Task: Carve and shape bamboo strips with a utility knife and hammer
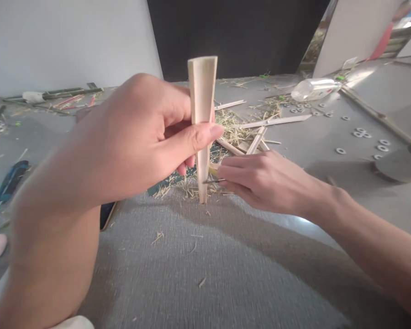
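A tapered bamboo strip stands upright in the middle of the head view, its hollow side facing me and its narrow end pointing down. My left hand is closed around it, with the thumb across its front. Lower down on the right, my right hand grips a small knife, whose thin dark blade touches the strip near its narrow end. The fingers hide most of the knife's handle. Behind both hands lie pale shavings and cut bamboo pieces.
A clear plastic bottle lies at the back right, near several small white rings. A grey cylinder is at the right. A blue-black tool lies at the left, and a dark flat object is partly under my left arm.
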A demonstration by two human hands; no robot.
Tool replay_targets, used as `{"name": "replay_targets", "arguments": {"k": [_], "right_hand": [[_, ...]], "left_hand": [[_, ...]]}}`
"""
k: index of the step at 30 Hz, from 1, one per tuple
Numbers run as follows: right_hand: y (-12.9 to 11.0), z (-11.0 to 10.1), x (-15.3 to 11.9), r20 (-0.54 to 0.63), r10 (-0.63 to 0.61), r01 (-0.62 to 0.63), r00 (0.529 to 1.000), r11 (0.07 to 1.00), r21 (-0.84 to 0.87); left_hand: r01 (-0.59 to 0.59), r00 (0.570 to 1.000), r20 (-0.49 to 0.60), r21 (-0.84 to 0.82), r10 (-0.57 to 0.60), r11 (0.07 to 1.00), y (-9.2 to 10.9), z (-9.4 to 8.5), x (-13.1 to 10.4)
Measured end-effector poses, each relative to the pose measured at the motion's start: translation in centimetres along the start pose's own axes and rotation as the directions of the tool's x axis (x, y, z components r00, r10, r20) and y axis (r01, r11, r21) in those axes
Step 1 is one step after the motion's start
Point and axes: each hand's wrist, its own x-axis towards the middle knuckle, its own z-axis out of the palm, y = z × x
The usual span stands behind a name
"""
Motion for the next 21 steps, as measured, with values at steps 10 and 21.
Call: {"name": "replay_targets", "arguments": {"k": [10,21], "right_hand": [[0.2,0.2,-0.3,-0.032,-0.01,0.014,0.999,0.994,0.106],[0.2,2.4,-0.5,0.146,0.049,-0.058,0.988,0.997,0.059]], "left_hand": [[0.004,1.0,-0.019,-0.004,-0.004,1.0,0.6,0.0,0.3],[0.064,0.998,0.011,0.007,-0.064,0.998,0.5,-0.2,0.3]]}}
